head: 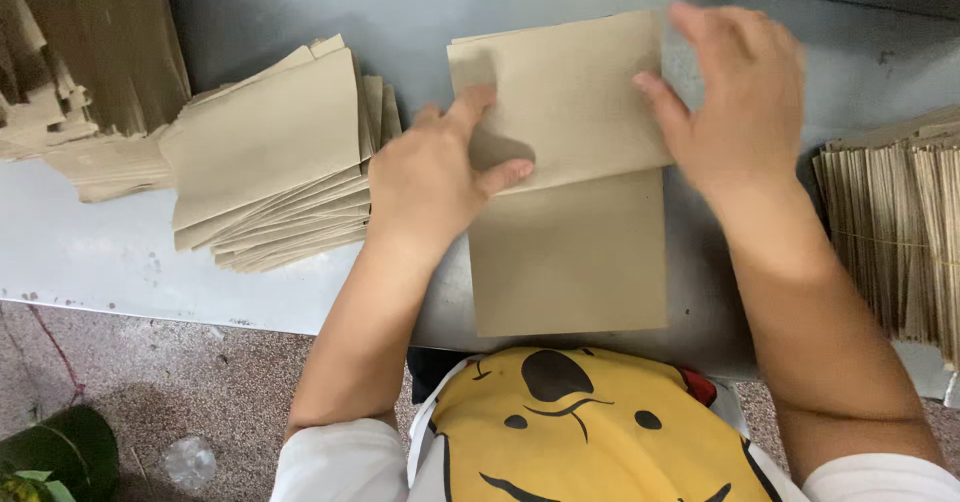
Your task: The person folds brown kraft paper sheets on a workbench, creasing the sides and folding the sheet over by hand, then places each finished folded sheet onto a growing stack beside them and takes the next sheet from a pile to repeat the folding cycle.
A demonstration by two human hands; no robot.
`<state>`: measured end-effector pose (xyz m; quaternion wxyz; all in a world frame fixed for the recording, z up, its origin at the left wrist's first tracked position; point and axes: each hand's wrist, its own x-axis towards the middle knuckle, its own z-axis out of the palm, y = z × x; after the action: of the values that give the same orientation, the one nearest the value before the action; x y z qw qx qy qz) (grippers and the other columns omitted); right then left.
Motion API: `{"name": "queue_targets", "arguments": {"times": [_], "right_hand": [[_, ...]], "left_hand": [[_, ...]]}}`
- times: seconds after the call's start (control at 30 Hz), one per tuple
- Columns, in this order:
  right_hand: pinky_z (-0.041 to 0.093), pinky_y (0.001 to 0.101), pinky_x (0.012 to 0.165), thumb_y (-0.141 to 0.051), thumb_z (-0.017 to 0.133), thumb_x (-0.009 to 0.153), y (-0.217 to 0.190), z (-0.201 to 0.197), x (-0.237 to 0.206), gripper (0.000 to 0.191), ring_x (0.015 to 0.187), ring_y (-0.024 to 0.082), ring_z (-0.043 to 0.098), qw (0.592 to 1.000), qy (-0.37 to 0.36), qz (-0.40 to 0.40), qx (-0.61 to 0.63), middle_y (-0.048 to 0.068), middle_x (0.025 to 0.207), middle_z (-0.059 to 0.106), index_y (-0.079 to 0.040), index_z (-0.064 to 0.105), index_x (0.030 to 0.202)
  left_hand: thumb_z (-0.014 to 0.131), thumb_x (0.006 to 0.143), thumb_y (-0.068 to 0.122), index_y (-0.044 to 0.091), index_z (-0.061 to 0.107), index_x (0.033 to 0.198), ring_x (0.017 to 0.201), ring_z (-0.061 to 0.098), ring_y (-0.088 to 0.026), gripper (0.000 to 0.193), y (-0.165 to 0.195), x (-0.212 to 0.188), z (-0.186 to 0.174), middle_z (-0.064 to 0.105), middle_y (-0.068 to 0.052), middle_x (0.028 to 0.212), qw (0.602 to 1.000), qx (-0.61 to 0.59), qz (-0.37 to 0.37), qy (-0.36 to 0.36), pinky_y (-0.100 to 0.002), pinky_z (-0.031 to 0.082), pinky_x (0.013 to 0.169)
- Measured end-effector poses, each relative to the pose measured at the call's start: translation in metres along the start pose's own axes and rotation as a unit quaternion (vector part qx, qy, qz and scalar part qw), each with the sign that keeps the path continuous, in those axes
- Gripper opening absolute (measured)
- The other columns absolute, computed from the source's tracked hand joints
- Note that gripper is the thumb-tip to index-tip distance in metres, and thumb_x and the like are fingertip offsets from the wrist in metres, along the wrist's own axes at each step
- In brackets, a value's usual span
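One head-worn camera looks steeply down from close above the grey surface [90, 252]. It faces the surface's far edge, the wearer's chest at the near edge.

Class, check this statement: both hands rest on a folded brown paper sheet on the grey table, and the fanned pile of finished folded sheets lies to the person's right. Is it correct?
Not quite. The fanned pile lies to the person's left, beside the left hand, as the head view shows. The rest holds: the left hand and the right hand rest on the folded brown paper sheet on the grey table.
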<state>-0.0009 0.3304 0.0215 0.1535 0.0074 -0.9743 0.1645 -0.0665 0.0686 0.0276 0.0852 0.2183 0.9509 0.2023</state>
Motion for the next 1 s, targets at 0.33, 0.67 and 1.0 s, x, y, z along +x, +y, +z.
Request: {"name": "queue_targets", "arguments": {"times": [0.33,0.67,1.0], "right_hand": [[0.024,0.0568,0.119,-0.051,0.057,0.093,-0.047,-0.006,-0.075,0.069,0.145,0.028,0.045,0.981,-0.162,-0.096,-0.05,0.012,0.155,0.053,-0.01,0.055,0.148],[0.047,0.0432,0.096,-0.048,0.079,0.078,-0.041,-0.04,-0.104,0.054,0.113,0.029,0.06,0.956,-0.222,-0.124,0.144,0.008,0.118,0.068,-0.008,0.071,0.113],[0.049,0.041,0.09,-0.042,0.082,0.071,-0.039,-0.035,-0.083,0.045,0.103,0.028,0.061,0.921,-0.313,-0.111,0.204,0.002,0.11,0.069,-0.015,0.075,0.106]], "left_hand": [[0.07,0.089,0.058,0.019,0.04,0.154,0.058,0.068,-0.034,0.081,-0.007,-0.029,0.013,0.068,-0.015,0.086,0.997,0.067,0.012,-0.04,-0.045,0.053,0.046],[0.071,0.076,0.03,0.012,0.062,0.116,0.094,0.069,-0.028,0.046,0.02,-0.029,-0.006,0.065,-0.009,0.101,0.942,0.087,0.264,0.19,-0.04,0.059,0.077],[0.072,0.098,0.013,0.011,0.068,0.135,0.125,0.069,-0.024,0.037,-0.012,-0.036,-0.046,0.068,-0.005,0.137,0.933,0.091,0.29,0.192,-0.038,0.056,0.106]]}}
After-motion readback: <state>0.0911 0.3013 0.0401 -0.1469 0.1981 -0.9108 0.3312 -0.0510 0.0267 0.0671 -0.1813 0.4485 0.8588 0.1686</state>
